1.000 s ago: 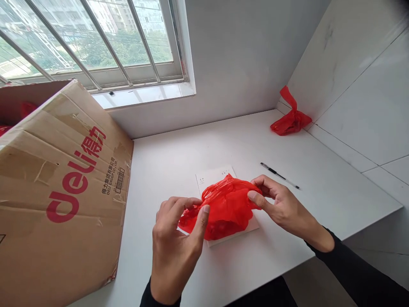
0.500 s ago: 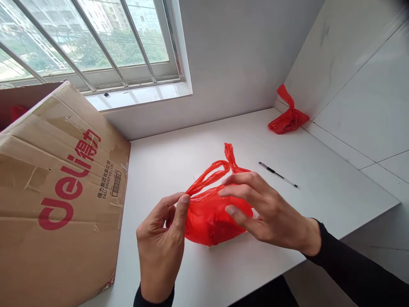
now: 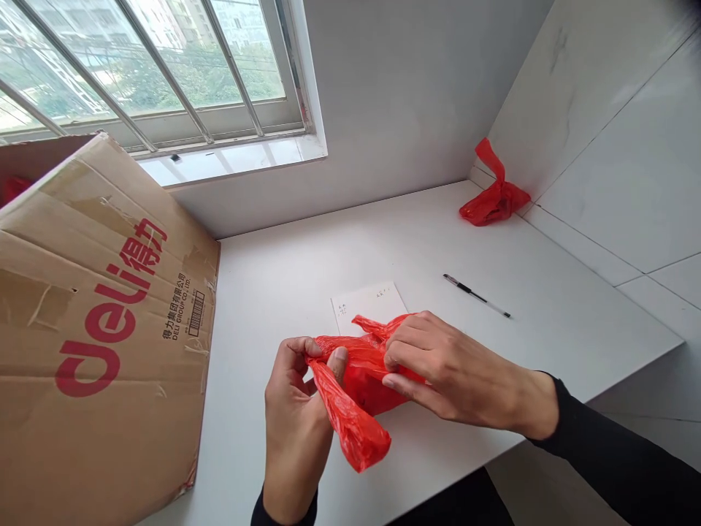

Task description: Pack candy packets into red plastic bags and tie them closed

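Observation:
A thin red plastic bag (image 3: 361, 365) is between my two hands, above the white tabletop (image 3: 274, 292). My left hand (image 3: 307, 394) pinches it near its left side, and a handle loop hangs down over the thumb toward me. My right hand (image 3: 443, 365) grips the bag's right side with bent fingers; their tips are partly hidden in the plastic. Another bit of handle sticks up in the middle. Whatever the bag contains is hidden. Behind it a white sheet of paper (image 3: 364, 298) with small handwriting lies on the table, its near part covered by the bag.
A large Deli cardboard box (image 3: 131, 329) stands at the left, something red inside. To the right lies a black-and-clear pen (image 3: 476, 295). A second, knotted red bag (image 3: 496, 201) rests in the far right corner by the tiled wall. A barred window (image 3: 164, 73) is at the upper left.
The bag has been pulled nearer and one handle flopped toward me. My right hand, apart before, now grips the bag. The paper behind has come into view.

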### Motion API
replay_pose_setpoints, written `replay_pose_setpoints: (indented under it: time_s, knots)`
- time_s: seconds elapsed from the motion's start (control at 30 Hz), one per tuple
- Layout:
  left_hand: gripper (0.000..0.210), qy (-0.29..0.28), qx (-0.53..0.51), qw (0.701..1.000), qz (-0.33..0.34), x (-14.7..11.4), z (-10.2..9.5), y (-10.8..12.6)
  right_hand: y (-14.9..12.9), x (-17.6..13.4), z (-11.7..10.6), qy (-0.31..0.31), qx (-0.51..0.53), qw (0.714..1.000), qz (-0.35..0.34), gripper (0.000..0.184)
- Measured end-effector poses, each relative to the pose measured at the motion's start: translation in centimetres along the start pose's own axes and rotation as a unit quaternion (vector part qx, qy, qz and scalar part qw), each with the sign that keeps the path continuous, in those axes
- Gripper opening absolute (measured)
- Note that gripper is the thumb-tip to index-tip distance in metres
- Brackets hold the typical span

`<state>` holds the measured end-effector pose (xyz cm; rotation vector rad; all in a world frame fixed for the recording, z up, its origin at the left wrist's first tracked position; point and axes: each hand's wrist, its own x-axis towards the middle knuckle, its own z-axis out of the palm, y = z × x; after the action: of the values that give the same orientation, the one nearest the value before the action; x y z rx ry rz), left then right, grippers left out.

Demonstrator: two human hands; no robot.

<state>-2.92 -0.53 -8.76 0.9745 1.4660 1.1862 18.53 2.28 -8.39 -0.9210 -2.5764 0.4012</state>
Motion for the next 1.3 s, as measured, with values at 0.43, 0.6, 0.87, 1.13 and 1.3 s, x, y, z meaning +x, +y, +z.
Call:
replay_pose_setpoints:
  time_s: [0.43,0.6,0.87,1.13,1.3]
  knots:
    - [0.032,-0.097,-0.155,0.973,-0.142,-1.3,-0.7,0.9,-2.0,-0.5,-1.1,-0.119,0.043,0.982,0.138,0.032]
    - [0.05,-0.086,-0.126,0.967,-0.205,-1.1,-0.2,0.6,-2.1,-0.5,-0.9,-0.057,-0.031,0.977,0.202,0.049]
    - [0.033,0.017,-0.054,0.991,-0.12,-2.4,-0.2,0.1,-2.5,1.3,-0.3,-0.023,-0.06,0.994,-0.09,0.031]
    - [0.034,0.067,-0.244,0.951,-0.177,-3.0,2.2,-0.1,-1.4,1.8,1.6,-0.174,-0.101,0.979,0.034,0.026]
    - [0.038,0.086,-0.232,0.955,-0.167,-3.2,2.2,0.2,-0.8,2.1,2.0,-0.173,-0.092,0.978,0.068,0.015]
